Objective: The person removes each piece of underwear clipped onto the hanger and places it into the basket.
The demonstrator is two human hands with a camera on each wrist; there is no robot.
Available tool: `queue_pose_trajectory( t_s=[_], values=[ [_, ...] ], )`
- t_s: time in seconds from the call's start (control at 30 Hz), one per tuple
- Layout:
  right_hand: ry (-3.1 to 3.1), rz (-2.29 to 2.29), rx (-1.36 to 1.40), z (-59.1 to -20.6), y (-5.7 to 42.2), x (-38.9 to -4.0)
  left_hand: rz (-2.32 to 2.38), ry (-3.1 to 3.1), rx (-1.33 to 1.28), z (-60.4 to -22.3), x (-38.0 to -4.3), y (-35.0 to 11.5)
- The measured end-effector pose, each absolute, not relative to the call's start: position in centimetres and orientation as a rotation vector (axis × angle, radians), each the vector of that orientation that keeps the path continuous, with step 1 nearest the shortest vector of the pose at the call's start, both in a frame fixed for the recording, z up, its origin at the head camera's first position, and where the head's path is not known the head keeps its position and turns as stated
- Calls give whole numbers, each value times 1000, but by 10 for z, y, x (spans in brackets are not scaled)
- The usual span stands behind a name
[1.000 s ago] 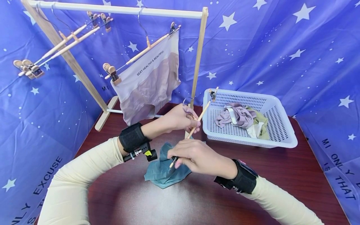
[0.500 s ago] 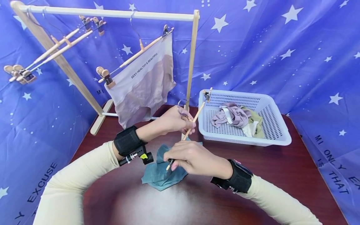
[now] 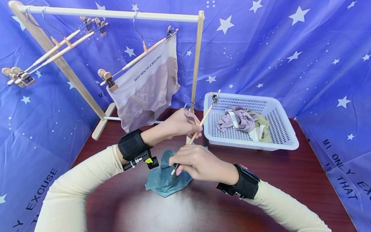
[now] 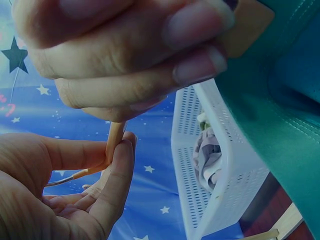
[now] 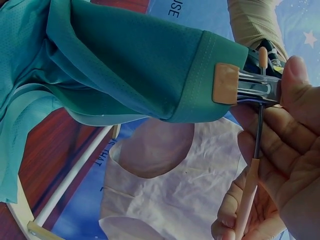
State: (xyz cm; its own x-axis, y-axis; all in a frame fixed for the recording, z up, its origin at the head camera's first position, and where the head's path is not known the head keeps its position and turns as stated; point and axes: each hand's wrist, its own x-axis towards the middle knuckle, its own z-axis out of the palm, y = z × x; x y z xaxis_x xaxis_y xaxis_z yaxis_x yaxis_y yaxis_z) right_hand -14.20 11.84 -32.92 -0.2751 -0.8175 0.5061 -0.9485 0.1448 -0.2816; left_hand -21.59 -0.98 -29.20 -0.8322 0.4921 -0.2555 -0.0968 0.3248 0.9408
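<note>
My left hand pinches the wooden rod of a clip hanger near its middle, by the metal hook. My right hand holds the hanger's near end, with thumb and fingers at the clip there. That clip's tan pad lies on the stitched edge of a teal garment in the right wrist view. The garment hangs down to the table in crumpled folds below my right hand. At the hanger's far end, the other clip has no cloth in it.
A wooden rack stands at the back left, bearing pale mauve underpants on a hanger and two bare clip hangers. Right of my hands is a white perforated basket with crumpled mauve and green clothes.
The head view has shifted slightly to the right, so everything sits further left in it. Both hands keep their hold on the hanger, with little visible movement.
</note>
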Motion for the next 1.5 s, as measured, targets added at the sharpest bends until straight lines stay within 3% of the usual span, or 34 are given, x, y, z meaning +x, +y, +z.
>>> queue_pose_trajectory(
  t_s=[1.5],
  values=[
    [-2096,968,1651,-331,113,-142,1521,2132,358,-278,-218,-9]
  ],
)
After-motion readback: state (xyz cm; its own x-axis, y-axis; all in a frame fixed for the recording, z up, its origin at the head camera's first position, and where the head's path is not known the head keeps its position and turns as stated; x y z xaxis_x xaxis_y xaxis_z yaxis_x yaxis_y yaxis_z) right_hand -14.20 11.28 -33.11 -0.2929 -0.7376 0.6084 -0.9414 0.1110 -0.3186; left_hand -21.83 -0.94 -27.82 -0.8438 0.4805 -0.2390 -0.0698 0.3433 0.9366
